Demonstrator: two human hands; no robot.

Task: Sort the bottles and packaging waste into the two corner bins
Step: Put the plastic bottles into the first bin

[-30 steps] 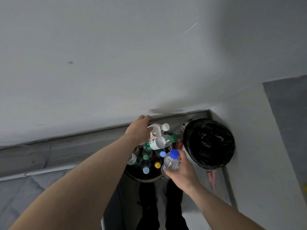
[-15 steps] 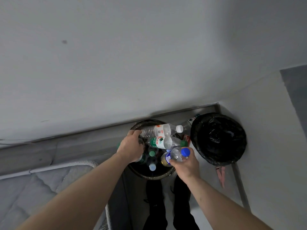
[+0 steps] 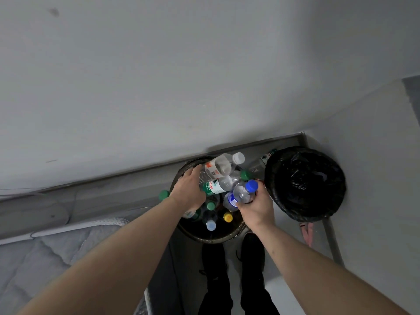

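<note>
Bottles crowd the round bin (image 3: 205, 238) in the corner, beside a black-lined bin (image 3: 304, 183) that touches both walls. From the head view, the right hand (image 3: 255, 206) has its grip wrapped around a clear blue-capped bottle (image 3: 242, 194), held tilted over the round bin's right edge. The left hand (image 3: 188, 192) lies palm-down on the piled bottles, its grip curled against a green-labelled bottle (image 3: 218, 185); whether it clasps it cannot be told.
</note>
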